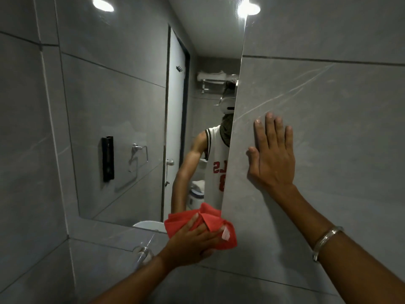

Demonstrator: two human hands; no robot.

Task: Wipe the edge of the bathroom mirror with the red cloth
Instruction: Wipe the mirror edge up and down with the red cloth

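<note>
Our left hand (192,240) presses the bunched red cloth (202,224) flat-palmed onto the mirror's (122,106) lower right corner; our right hand (271,154) lies open against the wall tile (328,102), holding nothing. Loosely pinned, the cloth could slip off the narrow edge — or smear rather than wipe. It hides the corner itself, and the mirror's top is cut off.

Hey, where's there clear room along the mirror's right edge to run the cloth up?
The mirror edge is bare from the cloth at the bottom right corner up to the top. On the wall beside it, the right hand lies flat, apart from the edge. The crowded spot is the bottom corner, where the left hand presses the cloth.
</note>
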